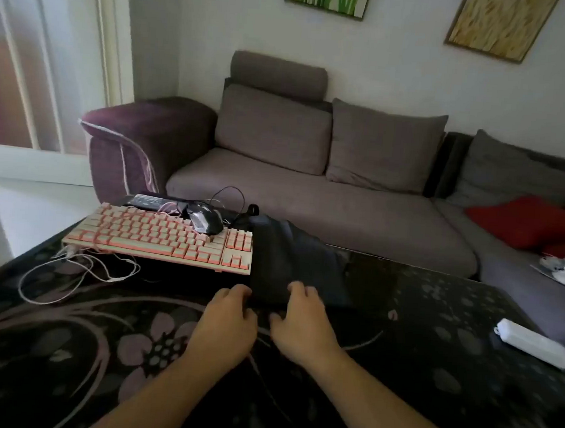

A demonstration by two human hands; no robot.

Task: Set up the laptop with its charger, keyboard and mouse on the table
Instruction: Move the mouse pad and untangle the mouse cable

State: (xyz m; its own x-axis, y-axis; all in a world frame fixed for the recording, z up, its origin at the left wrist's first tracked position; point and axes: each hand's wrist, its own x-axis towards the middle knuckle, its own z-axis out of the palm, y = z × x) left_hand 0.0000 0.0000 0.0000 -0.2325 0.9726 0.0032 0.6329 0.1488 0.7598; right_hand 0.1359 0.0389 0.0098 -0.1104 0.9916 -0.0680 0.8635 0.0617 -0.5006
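Dark fabric, a bag [291, 261], lay on the table [434, 324] beside the keyboard [162, 239]; the left hand [225, 323] and right hand [302, 322] both gripped its near edge. The mouse [205, 221] sat on the keyboard, a white charger [533, 343] far right.

No readable text anywhere: legends on the pink-and-cream keyboard [162, 239] keys and the label on the flat black device [148, 201] behind it are blurred.
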